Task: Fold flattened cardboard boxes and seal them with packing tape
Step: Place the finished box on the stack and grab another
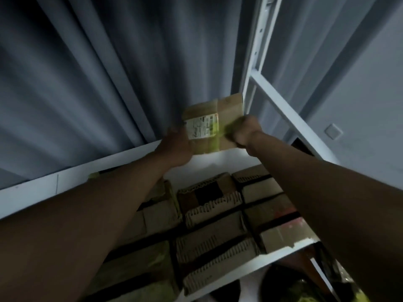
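A small brown cardboard box (229, 107) with a white label and a strip of yellow-green tape is held up above the top of a white shelf (54, 186). My left hand (174, 147) grips its lower left side. My right hand (245, 132) is curled against its right side, holding it there. Both arms reach up and forward. The image is blurred, so the fingers are hard to make out.
Below the hands, several folded and flattened cardboard boxes (209, 216) are stacked tightly on the shelf. A white metal shelf post (259, 51) rises at the right. Grey curtains (87, 73) hang behind. A wall switch (333, 131) is at the right.
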